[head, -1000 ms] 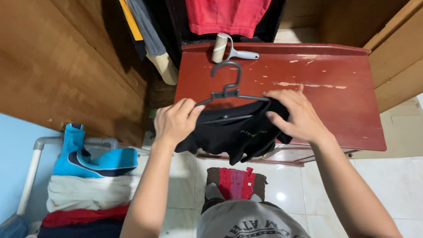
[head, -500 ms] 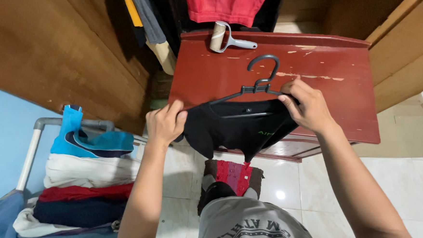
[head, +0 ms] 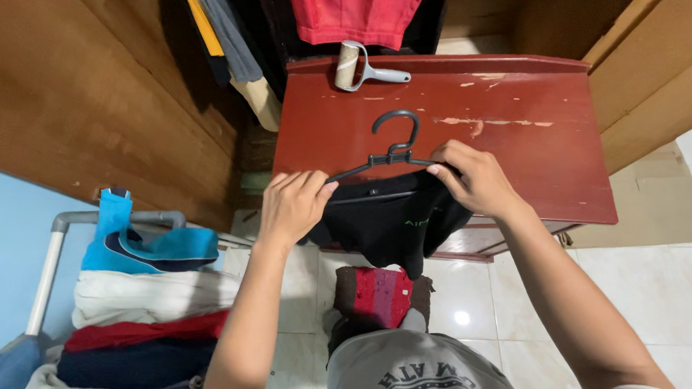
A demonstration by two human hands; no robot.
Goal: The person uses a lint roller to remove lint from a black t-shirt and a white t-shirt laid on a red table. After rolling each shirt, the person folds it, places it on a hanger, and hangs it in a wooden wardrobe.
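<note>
A black garment (head: 391, 224) hangs on a dark plastic hanger (head: 391, 149) over the front edge of a red-brown wooden cabinet top (head: 517, 154). My left hand (head: 293, 205) grips the garment's left shoulder at the hanger's end. My right hand (head: 475, 180) pinches the fabric at the hanger's right end. The hanger's hook lies flat on the cabinet top, pointing away from me. The cloth droops below the cabinet edge.
A lint roller (head: 359, 67) lies at the cabinet's back edge. Red and other clothes (head: 356, 8) hang in the open wardrobe behind, between wooden doors (head: 65, 99). A stack of folded clothes (head: 143, 308) sits on a rack at the left. A red mat (head: 379, 295) lies on the tiled floor.
The hanger and garment have shifted left again after swinging right half a second ago. My right hand moved inward along the hanger; both hands keep their hold.
</note>
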